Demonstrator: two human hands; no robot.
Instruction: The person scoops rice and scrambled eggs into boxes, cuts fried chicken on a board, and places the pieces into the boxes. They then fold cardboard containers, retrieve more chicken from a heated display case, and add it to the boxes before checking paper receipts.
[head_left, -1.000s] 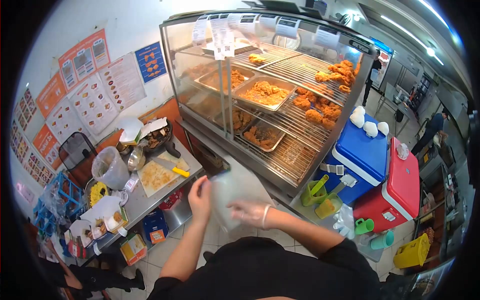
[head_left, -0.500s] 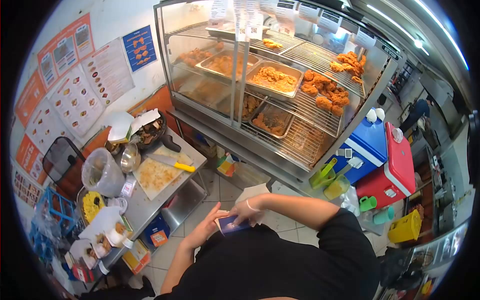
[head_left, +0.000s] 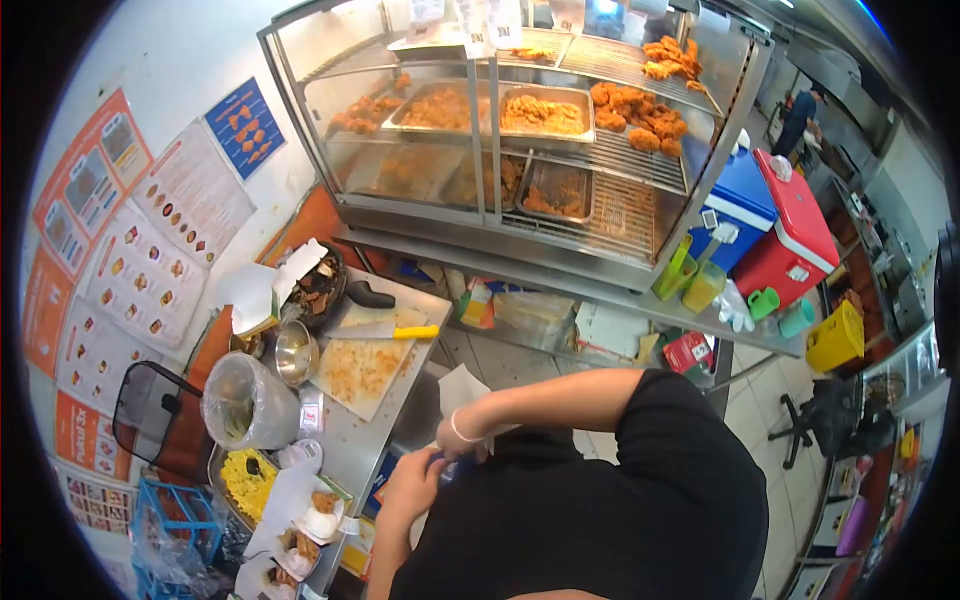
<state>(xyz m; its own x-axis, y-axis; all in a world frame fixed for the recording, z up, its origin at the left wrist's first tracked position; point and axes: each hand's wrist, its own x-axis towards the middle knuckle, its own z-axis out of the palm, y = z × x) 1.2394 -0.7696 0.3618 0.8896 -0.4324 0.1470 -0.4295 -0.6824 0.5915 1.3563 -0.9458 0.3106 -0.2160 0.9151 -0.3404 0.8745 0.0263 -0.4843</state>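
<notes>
Wall: paper menus [head_left: 140, 265] in orange and white hang at far left, with a dark blue poster [head_left: 245, 128] showing fried pieces beside them.
Steel table: the grey metal table [head_left: 345, 452] bears, towards its left, a cloudy plastic-lined tub [head_left: 250, 400], yellow shredded food [head_left: 250, 483] in a tray, and open white paper boxes [head_left: 268, 522] of food.
Cutting board: a white rectangular board [head_left: 362, 378], strewn with brown crumbs, lies just right of a round shiny metal bowl [head_left: 292, 352]; a knife with a bright yellow handle [head_left: 416, 332] lies across its upper part.
Left hand: bare, the left hand [head_left: 410, 488] is beside the table's right edge, fingers bent towards the other hand; their tips are partly hidden, so I cannot tell whether they grip.
White card: a thin white card piece [head_left: 462, 388] is at the hands, in front of the black shirt, its pale flap rising above the right wrist.
Right hand: with a pale band at the wrist, the right hand [head_left: 462, 430] bends down over the card, touching it; its fingers are mostly hidden, their grip unclear.
Display case: a glass-and-steel case [head_left: 484, 150] holds golden fried pieces [head_left: 640, 115] on racks and trays.
Coolers: a blue box cooler [head_left: 740, 210] and a red one [head_left: 785, 235] stand side by side at right.
</notes>
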